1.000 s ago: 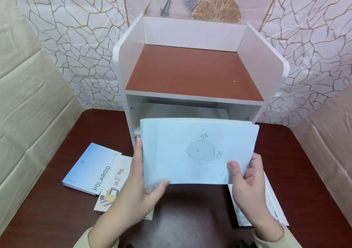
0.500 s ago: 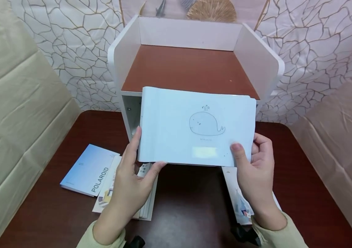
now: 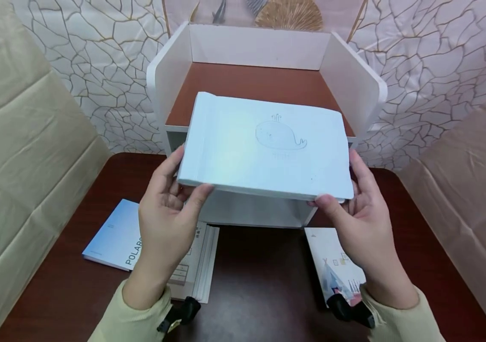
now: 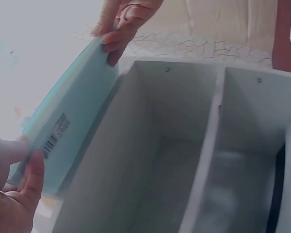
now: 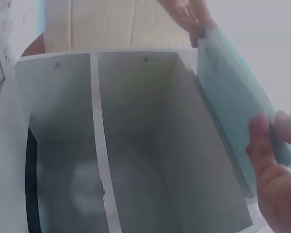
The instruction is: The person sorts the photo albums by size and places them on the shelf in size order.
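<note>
A pale blue book point(image 3: 243, 156) with a line drawing of a whale on its cover is held flat by both hands, tilted a little. My left hand point(image 3: 166, 218) pinches its near left corner, thumb on the front edge and fingers beneath. At the near right corner my right hand point(image 3: 366, 223) grips it the same way. The book is in front of the upper board of a white shelf unit point(image 3: 371, 95), overlapping the board in the head view. A barcode label point(image 4: 56, 136) shows on the book's underside in the left wrist view.
On the dark table point(image 3: 260, 285), a blue POLAROID book point(image 3: 114, 237) and a stack of pale books point(image 3: 195, 266) lie left. Another white illustrated book point(image 3: 337, 261) lies right. The unit has a brown upper board point(image 3: 264, 78) with raised sides and a divider point(image 4: 203, 155) between lower compartments.
Both hands have carried the whale book up and forward, from before the lower compartment to the upper board's front. It has tipped flatter. My right thumb has moved from the cover toward its near edge.
</note>
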Demonstrator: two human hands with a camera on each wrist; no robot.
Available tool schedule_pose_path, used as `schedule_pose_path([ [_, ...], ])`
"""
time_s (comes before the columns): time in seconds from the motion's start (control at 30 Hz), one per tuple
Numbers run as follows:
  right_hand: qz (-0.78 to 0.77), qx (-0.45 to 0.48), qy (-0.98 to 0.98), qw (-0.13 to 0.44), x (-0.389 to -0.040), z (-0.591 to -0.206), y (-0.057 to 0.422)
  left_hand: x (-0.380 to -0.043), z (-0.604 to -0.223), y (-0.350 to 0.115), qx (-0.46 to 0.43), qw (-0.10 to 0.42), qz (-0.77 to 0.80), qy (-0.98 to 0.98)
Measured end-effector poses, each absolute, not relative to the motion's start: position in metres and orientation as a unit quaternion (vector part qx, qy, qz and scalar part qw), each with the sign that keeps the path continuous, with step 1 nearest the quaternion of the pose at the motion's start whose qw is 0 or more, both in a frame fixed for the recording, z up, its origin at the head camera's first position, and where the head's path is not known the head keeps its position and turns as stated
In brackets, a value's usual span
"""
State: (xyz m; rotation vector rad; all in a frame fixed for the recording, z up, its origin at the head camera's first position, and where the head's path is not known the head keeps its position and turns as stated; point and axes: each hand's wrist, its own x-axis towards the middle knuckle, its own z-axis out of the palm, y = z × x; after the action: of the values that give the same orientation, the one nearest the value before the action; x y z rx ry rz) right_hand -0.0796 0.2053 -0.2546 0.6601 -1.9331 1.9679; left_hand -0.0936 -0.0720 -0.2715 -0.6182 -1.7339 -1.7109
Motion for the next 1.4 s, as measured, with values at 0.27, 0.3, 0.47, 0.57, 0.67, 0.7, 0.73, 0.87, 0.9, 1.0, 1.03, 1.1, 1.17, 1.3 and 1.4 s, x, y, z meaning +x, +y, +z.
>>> schedule_pose_path([
  [0.27, 0.665, 0.208, -0.681, 0.228, -0.103, -0.251, 0.2, -0.115, -0.257, -0.073, -0.219, 0.296, -0.632, -0.682],
  [0.3, 0.661, 0.203, -0.683, 0.234, -0.106, -0.25, 0.2, -0.119, -0.256, -0.073, -0.214, 0.297, -0.626, -0.688],
  [0.47, 0.652, 0.178, -0.693, 0.25, -0.122, -0.245, 0.202, -0.135, -0.251, -0.071, -0.203, 0.306, -0.6, -0.711],
  [0.57, 0.658, 0.173, -0.689, 0.251, -0.132, -0.243, 0.203, -0.144, -0.25, -0.07, -0.199, 0.316, -0.584, -0.721],
  [0.67, 0.655, 0.166, -0.691, 0.255, -0.141, -0.243, 0.203, -0.151, -0.249, -0.07, -0.192, 0.324, -0.567, -0.733],
  [0.7, 0.649, 0.161, -0.697, 0.259, -0.143, -0.243, 0.203, -0.153, -0.248, -0.07, -0.19, 0.326, -0.561, -0.737],
  [0.73, 0.644, 0.155, -0.702, 0.263, -0.145, -0.243, 0.203, -0.155, -0.248, -0.07, -0.187, 0.326, -0.555, -0.742],
  [0.87, 0.618, 0.125, -0.724, 0.279, -0.152, -0.241, 0.2, -0.162, -0.245, -0.069, -0.174, 0.325, -0.533, -0.761],
  [0.9, 0.609, 0.118, -0.732, 0.283, -0.152, -0.239, 0.198, -0.163, -0.244, -0.069, -0.17, 0.325, -0.529, -0.765],
  [1.0, 0.586, 0.096, -0.751, 0.288, -0.148, -0.23, 0.19, -0.167, -0.242, -0.069, -0.155, 0.332, -0.516, -0.774],
  [1.03, 0.578, 0.09, -0.757, 0.291, -0.147, -0.226, 0.187, -0.169, -0.242, -0.068, -0.149, 0.335, -0.511, -0.777],
  [1.1, 0.565, 0.08, -0.766, 0.295, -0.144, -0.222, 0.183, -0.171, -0.242, -0.067, -0.139, 0.343, -0.502, -0.782],
  [1.17, 0.558, 0.071, -0.771, 0.298, -0.145, -0.221, 0.182, -0.173, -0.243, -0.066, -0.129, 0.347, -0.494, -0.786],
  [1.3, 0.548, 0.057, -0.778, 0.302, -0.146, -0.221, 0.183, -0.174, -0.245, -0.065, -0.123, 0.348, -0.487, -0.792],
  [1.4, 0.548, 0.053, -0.779, 0.299, -0.147, -0.221, 0.183, -0.175, -0.244, -0.065, -0.124, 0.35, -0.486, -0.791],
])
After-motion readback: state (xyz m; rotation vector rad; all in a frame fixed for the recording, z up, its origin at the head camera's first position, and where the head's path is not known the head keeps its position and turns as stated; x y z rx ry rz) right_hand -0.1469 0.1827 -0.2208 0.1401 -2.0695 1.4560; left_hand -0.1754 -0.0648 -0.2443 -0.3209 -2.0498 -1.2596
